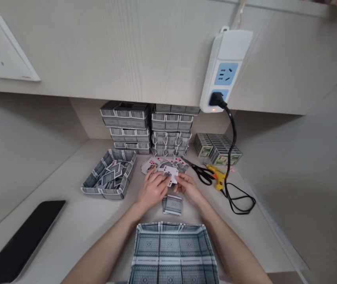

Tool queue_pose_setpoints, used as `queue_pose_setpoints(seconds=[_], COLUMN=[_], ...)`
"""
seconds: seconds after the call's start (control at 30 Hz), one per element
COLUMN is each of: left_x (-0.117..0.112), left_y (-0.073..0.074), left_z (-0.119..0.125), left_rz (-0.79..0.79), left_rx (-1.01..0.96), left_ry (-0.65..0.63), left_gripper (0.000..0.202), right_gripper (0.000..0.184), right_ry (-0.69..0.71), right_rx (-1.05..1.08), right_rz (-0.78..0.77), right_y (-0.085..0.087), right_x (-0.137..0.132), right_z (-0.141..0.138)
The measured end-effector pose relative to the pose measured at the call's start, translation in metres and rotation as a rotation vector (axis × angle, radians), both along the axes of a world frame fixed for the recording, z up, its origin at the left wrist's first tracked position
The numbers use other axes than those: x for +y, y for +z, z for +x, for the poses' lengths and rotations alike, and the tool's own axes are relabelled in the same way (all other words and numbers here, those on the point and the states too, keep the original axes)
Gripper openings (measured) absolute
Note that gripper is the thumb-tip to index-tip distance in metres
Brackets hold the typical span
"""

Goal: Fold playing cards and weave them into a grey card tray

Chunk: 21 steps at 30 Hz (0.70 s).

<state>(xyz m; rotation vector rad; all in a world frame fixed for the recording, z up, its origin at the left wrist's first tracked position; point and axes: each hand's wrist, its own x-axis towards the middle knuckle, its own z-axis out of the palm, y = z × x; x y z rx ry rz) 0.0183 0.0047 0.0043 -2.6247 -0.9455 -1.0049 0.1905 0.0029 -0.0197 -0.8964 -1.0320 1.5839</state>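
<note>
My left hand (153, 188) and my right hand (189, 187) meet over the desk, fingers pinched on a face-up playing card (170, 174), an ace of spades. More face-up cards (165, 163) lie fanned just behind it. A small pile of face-down cards (172, 204) sits on the desk below my hands. A square box folded from card backs (172, 252) stands near me, between my forearms.
A second card box (97, 183) holding loose cards sits left. Stacked card boxes (150, 128) line the back wall; packs (217, 149) sit right. Black scissors (201, 172), a yellow glue gun (217, 175) with black cord (239, 199), a power strip (224, 69), a dark phone (23, 238) at left.
</note>
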Motion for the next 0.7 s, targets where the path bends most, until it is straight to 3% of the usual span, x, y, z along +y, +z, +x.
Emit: queue_pose_setpoints(seconds=[0.2, 0.3, 0.43, 0.57, 0.7], left_x=[-0.004, -0.002, 0.006, 0.017, 0.022], left_y=[-0.003, -0.004, -0.009, -0.018, -0.022], left_z=[0.005, 0.003, 0.0, 0.0, 0.0], left_rz=[-0.09, -0.183, -0.465, -0.767, -0.849], left_rx=[-0.054, -0.236, -0.521, -0.638, -0.687], left_ry=[-0.065, 0.019, 0.218, 0.209, 0.204], left_gripper=[0.031, 0.036, 0.035, 0.031, 0.029], right_gripper=[0.026, 0.027, 0.031, 0.032, 0.032], right_ry=[-0.113, -0.17, -0.161, -0.126, -0.125], right_rx=[-0.079, -0.115, -0.14, -0.158, -0.207], right_rz=[0.048, 0.055, 0.04, 0.052, 0.063], right_y=[-0.003, -0.003, -0.002, -0.002, -0.004], right_x=[0.003, 0.005, 0.005, 0.005, 0.006], right_z=[0.002, 0.004, 0.005, 0.005, 0.005])
